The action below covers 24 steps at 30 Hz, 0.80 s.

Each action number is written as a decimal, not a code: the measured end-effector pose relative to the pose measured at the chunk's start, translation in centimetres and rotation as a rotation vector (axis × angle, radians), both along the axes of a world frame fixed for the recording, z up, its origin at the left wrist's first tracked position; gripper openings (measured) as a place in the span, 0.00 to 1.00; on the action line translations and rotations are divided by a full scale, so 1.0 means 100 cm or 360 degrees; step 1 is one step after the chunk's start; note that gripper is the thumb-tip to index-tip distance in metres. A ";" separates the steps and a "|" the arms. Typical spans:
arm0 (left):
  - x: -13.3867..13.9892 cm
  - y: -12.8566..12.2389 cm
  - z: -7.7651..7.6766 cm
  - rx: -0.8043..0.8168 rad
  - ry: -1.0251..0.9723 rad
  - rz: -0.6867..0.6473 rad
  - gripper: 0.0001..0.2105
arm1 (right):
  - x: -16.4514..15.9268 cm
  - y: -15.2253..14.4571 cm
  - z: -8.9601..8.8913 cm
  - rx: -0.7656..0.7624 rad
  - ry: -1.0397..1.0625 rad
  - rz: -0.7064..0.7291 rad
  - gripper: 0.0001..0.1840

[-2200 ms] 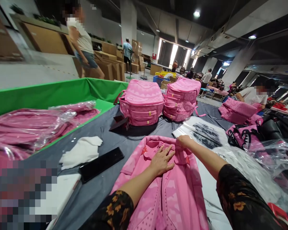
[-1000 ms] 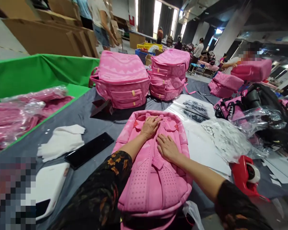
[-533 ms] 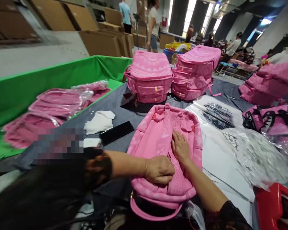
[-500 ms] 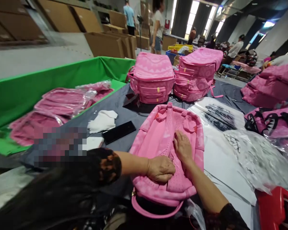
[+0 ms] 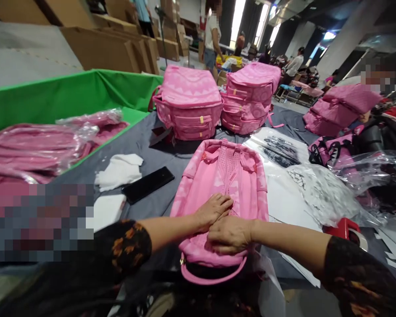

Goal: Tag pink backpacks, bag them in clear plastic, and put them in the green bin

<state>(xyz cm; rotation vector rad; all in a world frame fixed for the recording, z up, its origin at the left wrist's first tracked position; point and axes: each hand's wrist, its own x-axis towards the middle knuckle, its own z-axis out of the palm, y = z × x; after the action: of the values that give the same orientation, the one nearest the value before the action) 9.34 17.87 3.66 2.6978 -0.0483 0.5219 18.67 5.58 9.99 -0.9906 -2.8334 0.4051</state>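
"Where is the pink backpack lying?"

"It's lying on the grey-covered counter, straps facing up, between a black phone on the left and a red tape dispenser on the right."

"What is the left hand doing?"

"It's resting palm down on the straps, fingers bending a little. The right hand is curling over the lower part, and the two are overlapping in view."

"Is either grip pinching a strap?"

"I can't tell: the right fingertips are tucking out of sight, and the left ones are lying too close to the backpack."

"What is standing behind it?"

"Two bulging backpacks are standing side by side, while a green bin is holding plastic-wrapped pink bags off to the left."
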 end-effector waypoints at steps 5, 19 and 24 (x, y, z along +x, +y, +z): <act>0.000 0.005 -0.011 -0.0017 -0.0222 0.0083 0.16 | 0.005 0.015 -0.044 0.0071 0.0023 0.0111 0.04; -0.065 -0.037 -0.035 0.0150 0.0284 0.0449 0.34 | 0.026 0.015 -0.012 0.0814 -0.0005 -0.1091 0.15; -0.021 0.011 0.041 -0.0006 0.0428 0.0599 0.34 | 0.071 0.064 -0.014 0.0372 -0.0031 -0.2298 0.29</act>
<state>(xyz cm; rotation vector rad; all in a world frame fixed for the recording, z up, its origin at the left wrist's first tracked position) 7.23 19.02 7.73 2.7567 0.5407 0.2558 25.74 11.96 8.56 -2.4444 -1.4158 -0.1156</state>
